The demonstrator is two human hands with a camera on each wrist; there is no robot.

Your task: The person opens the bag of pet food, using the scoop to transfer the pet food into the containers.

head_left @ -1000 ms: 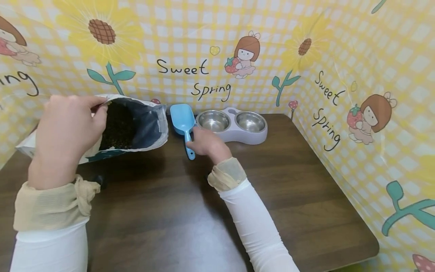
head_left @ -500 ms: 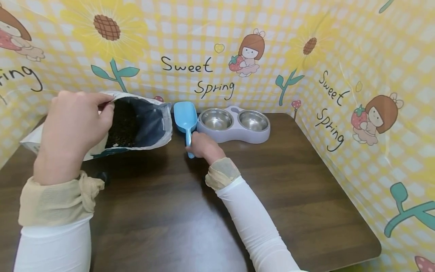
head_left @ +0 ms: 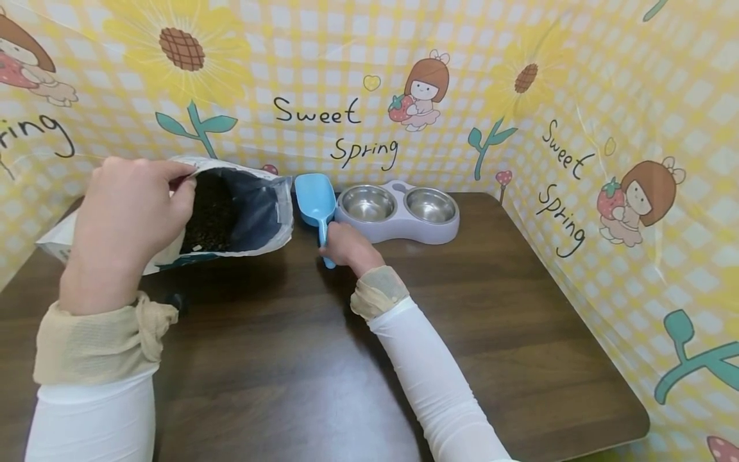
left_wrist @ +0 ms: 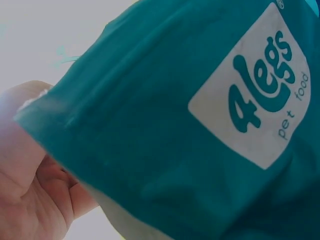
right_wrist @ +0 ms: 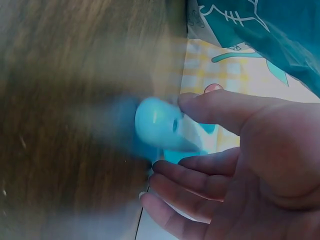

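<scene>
On the left in the head view, my left hand [head_left: 124, 231] pinches the rim of an open pet food bag [head_left: 254, 205] between thumb and fingers. Dark kibble [head_left: 210, 212] shows inside its silvery lining. The left wrist view has the bag's teal printed side [left_wrist: 135, 120], with part of the left hand [left_wrist: 35, 175] behind its edge. My right hand [head_left: 352, 247] holds the handle of a light blue scoop [head_left: 315, 197], whose pan points to the wall. In the right wrist view the handle end [right_wrist: 155, 122] sits between the thumb [right_wrist: 215, 106] and the curled fingers.
A lilac double pet bowl [head_left: 404, 232] with two steel dishes [head_left: 368, 203] stands right of the scoop at the table's back. The brown wooden table [head_left: 277, 366] meets a patterned yellow cloth [head_left: 323, 58] behind and at the right.
The scoop's handle end has turned slightly right, with the right hand's fingers closer round it. The left hand keeps its hold on the bag. The head view has shifted a little.
</scene>
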